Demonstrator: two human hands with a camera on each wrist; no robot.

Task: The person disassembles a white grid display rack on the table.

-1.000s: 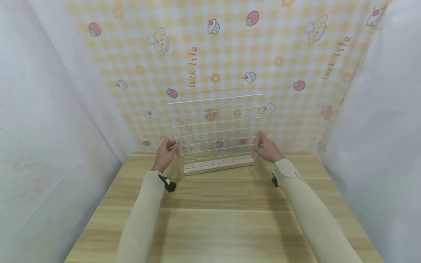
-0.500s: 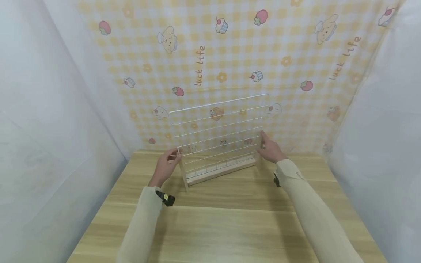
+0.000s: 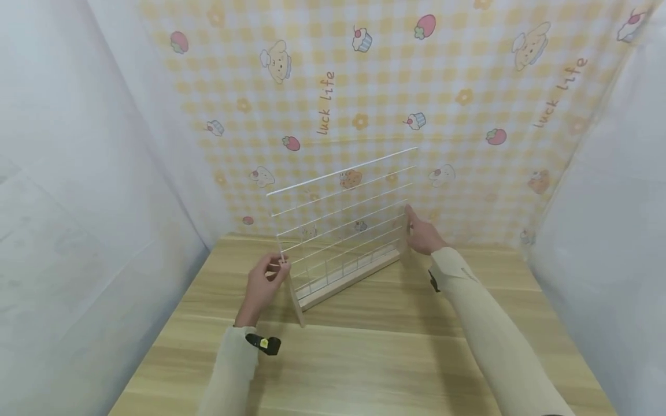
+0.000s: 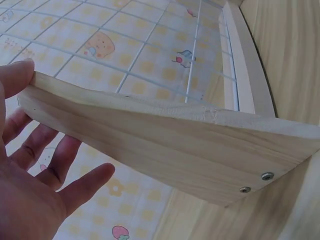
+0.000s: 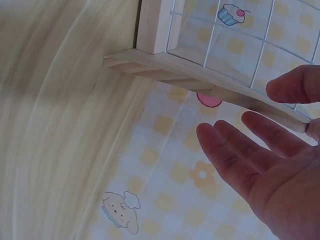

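A white wire grid rack (image 3: 341, 172) with wooden side pieces and a wooden bottom bar (image 3: 350, 281) stands on the table, its left end nearer to me than its right. My left hand (image 3: 262, 286) pinches the upper end of the left wooden side piece (image 4: 150, 130) between thumb and fingers; the other fingers spread apart below it. Two screw heads (image 4: 267, 176) show low on that piece. At the far end, my right hand (image 3: 424, 236) grips the top of the right wooden side piece (image 5: 200, 82), thumb on the grid side, with several fingers extended free beneath.
A yellow checked cloth (image 3: 385, 75) with cartoon prints hangs behind the rack, close to its right end. White sheets form side walls at the left (image 3: 78, 202) and right (image 3: 614, 231). The wooden tabletop (image 3: 364, 364) stretches toward me.
The rack's left end has swung toward me with my left hand, so the rack now stands at a slant. My right hand has stayed nearly in place at the other end. The view has shifted slightly.
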